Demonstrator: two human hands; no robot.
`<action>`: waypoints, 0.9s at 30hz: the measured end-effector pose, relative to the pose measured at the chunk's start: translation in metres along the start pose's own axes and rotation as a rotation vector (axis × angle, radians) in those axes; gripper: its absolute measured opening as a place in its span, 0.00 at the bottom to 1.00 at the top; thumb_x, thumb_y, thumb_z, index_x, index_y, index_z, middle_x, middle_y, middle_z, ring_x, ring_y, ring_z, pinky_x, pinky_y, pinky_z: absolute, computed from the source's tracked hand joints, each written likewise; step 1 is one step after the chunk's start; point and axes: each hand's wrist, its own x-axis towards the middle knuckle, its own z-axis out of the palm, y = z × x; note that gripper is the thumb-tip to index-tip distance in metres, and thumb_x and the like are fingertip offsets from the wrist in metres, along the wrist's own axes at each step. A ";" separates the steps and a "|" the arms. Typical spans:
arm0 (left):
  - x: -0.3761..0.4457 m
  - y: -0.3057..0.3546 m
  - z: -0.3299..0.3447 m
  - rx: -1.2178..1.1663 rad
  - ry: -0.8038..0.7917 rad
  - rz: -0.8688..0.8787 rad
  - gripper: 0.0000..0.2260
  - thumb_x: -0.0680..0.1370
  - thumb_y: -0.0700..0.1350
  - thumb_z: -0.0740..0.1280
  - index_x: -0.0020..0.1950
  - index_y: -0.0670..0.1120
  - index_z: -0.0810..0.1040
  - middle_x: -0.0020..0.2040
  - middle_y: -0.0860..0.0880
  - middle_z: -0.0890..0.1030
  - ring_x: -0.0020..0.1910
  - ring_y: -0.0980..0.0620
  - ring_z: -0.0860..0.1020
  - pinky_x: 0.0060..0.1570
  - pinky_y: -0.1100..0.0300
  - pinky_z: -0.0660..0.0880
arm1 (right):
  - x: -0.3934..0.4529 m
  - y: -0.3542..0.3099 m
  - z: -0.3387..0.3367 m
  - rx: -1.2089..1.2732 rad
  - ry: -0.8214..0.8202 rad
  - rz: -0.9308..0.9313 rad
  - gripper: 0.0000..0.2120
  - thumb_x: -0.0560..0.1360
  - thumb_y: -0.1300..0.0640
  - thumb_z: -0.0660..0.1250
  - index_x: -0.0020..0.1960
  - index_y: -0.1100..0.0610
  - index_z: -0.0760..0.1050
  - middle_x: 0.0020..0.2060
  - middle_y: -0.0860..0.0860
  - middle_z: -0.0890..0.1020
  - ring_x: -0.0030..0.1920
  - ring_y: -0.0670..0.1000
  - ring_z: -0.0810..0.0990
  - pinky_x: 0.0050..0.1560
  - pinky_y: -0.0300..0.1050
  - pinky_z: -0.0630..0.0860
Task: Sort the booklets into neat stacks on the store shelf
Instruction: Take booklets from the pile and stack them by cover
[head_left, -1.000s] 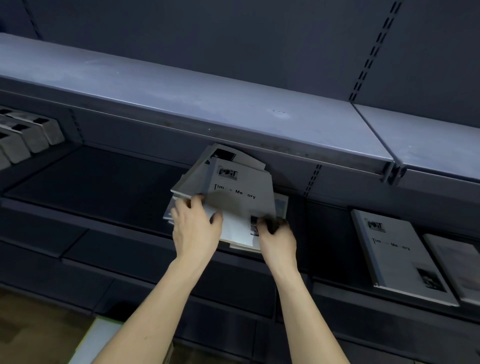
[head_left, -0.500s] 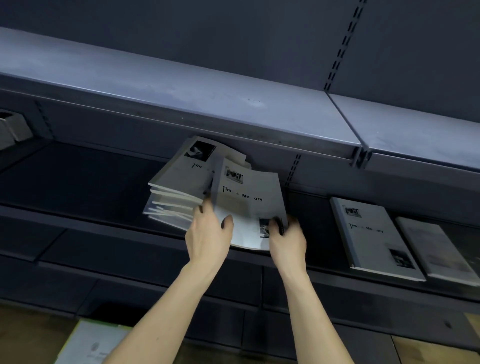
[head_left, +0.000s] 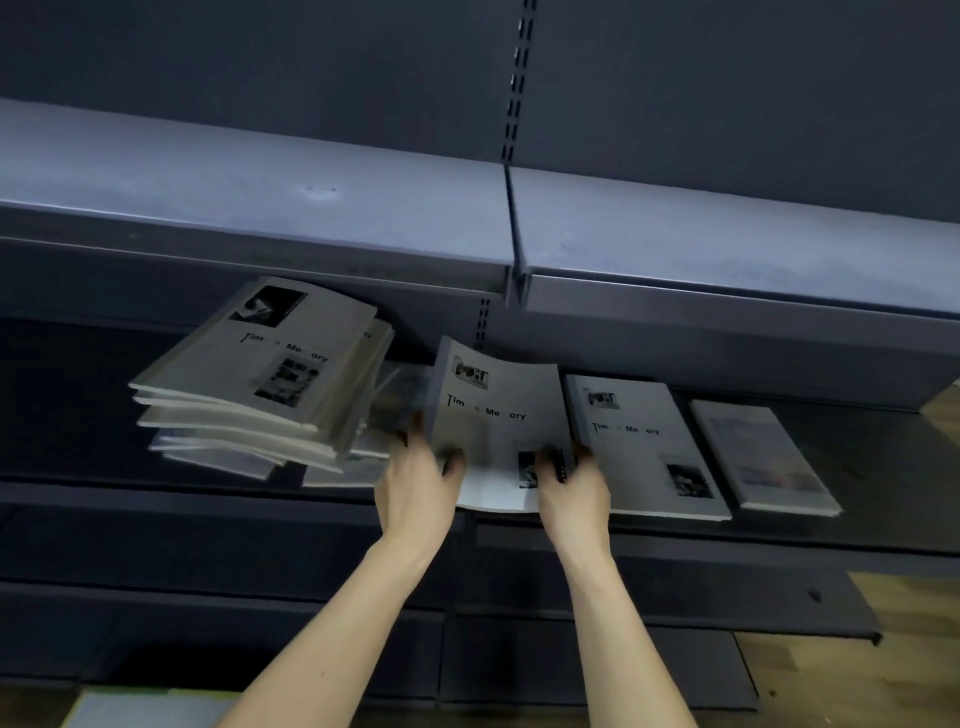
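A messy pile of grey booklets (head_left: 260, 384) lies fanned out on the dark lower shelf (head_left: 78, 415), left of centre. One grey booklet (head_left: 498, 415), its cover bent, is lifted between both hands just right of the pile. My left hand (head_left: 415, 483) grips its lower left edge, and my right hand (head_left: 571, 483) pinches its lower right corner. Right beside it lies a flat stack of the same grey booklets (head_left: 644, 447), and further right a flat stack with a different, paler cover (head_left: 763, 457).
A blue-grey upper shelf (head_left: 260, 208) overhangs the booklets, leaving a low gap. A slotted upright (head_left: 514, 78) divides the two shelf bays. Wooden floor (head_left: 883, 675) shows at the lower right, and a pale sheet or box (head_left: 145, 709) lies at the bottom left.
Both hands have carried the bent booklet rightward, off the messy pile and up against the flat grey stack. The pile's top booklet now shows uncovered. The view has shifted right.
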 end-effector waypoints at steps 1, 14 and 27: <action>-0.003 0.007 0.010 0.002 -0.006 0.010 0.28 0.79 0.52 0.66 0.76 0.46 0.61 0.55 0.42 0.76 0.49 0.43 0.79 0.39 0.53 0.74 | 0.004 0.007 -0.009 -0.004 -0.002 0.014 0.20 0.80 0.49 0.64 0.67 0.60 0.71 0.57 0.55 0.80 0.57 0.56 0.79 0.52 0.43 0.73; -0.043 0.098 0.113 0.026 -0.104 -0.014 0.29 0.80 0.53 0.64 0.78 0.47 0.59 0.67 0.42 0.71 0.54 0.44 0.79 0.39 0.58 0.71 | 0.060 0.084 -0.117 0.023 -0.039 0.135 0.18 0.79 0.52 0.67 0.64 0.61 0.73 0.54 0.56 0.81 0.53 0.56 0.80 0.48 0.43 0.73; -0.053 0.136 0.170 0.016 -0.313 -0.045 0.30 0.74 0.49 0.67 0.75 0.49 0.63 0.69 0.43 0.70 0.70 0.41 0.64 0.66 0.53 0.67 | 0.095 0.125 -0.167 -0.043 -0.114 0.148 0.29 0.73 0.58 0.68 0.73 0.58 0.68 0.63 0.57 0.77 0.61 0.60 0.78 0.59 0.52 0.78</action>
